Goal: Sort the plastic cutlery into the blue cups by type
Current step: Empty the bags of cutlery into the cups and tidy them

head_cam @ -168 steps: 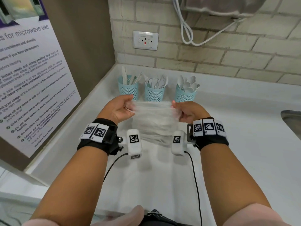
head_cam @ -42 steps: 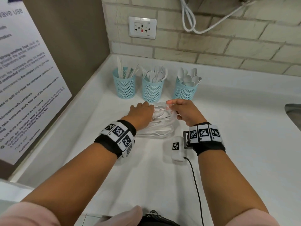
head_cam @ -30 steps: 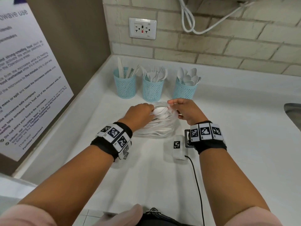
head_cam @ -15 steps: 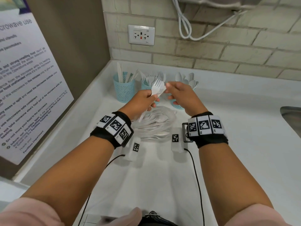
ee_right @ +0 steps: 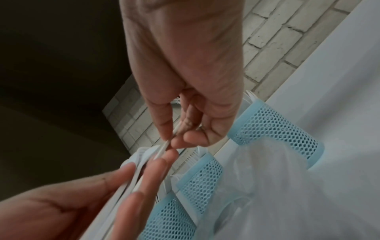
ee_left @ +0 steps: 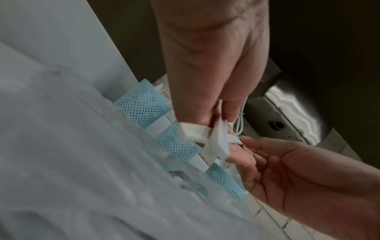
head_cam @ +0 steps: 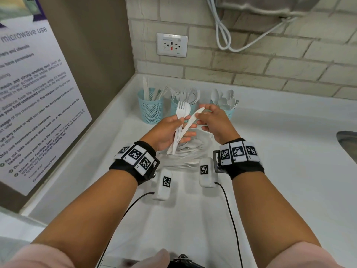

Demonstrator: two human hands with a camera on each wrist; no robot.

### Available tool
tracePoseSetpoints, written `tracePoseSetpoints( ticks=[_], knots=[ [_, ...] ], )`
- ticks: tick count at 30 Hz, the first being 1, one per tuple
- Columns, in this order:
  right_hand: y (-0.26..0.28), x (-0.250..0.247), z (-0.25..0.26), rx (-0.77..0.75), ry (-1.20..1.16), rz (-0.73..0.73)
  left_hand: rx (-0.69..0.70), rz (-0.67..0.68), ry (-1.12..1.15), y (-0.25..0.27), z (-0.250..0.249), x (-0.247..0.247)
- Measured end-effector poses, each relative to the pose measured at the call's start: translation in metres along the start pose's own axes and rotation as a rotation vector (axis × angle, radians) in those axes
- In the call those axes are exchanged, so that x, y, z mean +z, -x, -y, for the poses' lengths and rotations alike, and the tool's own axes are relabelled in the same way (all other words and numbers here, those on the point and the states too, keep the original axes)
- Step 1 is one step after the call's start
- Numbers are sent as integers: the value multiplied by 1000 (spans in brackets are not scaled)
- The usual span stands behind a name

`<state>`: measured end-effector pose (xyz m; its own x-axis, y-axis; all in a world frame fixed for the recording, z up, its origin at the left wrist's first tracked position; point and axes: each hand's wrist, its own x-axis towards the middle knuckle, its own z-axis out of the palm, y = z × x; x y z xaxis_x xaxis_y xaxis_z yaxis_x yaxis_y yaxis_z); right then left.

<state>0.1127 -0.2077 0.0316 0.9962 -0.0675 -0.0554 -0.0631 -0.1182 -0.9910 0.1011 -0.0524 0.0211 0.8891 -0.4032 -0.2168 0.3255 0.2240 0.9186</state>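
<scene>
My left hand point(head_cam: 183, 128) grips a white plastic fork point(head_cam: 180, 109), spoon point(head_cam: 187, 111) and knife point(head_cam: 190, 122) by their handles, above a clear bag of cutlery point(head_cam: 190, 154) on the counter. My right hand point(head_cam: 201, 115) pinches the knife's blade end, and the knife tilts right, away from the other two. Behind stand three blue mesh cups: knives point(head_cam: 150, 108), forks point(head_cam: 174, 110), spoons point(head_cam: 230, 113). In the right wrist view thumb and forefinger pinch the knife point(ee_right: 167, 144) next to the left hand point(ee_right: 82, 203). The left wrist view shows the blurred bundle point(ee_left: 213, 139).
The white counter point(head_cam: 280, 171) ends at a brick wall with a socket point(head_cam: 172, 45) and a hanging white cable point(head_cam: 222, 35). A poster panel point(head_cam: 38, 105) closes the left side. A sink edge point(head_cam: 347, 146) shows at far right.
Both hands left the bag on the counter and rose. The left hand lifted a bundle of cutlery, and the right hand now pinches the knife and fans it out to the right.
</scene>
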Motion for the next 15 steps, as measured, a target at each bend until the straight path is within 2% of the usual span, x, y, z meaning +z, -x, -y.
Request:
tracePoseSetpoints(
  ticks=[5,8,15],
  knots=[
    [-10,16,10,-56,111,27,13,-102,31,-2,-5,-8],
    [-27,26,24,-112,159,-14,33,-225,49,-4,-11,-16],
    [-66,49,66,-360,6,-390,121,-552,190,-6,-20,-49]
  ],
)
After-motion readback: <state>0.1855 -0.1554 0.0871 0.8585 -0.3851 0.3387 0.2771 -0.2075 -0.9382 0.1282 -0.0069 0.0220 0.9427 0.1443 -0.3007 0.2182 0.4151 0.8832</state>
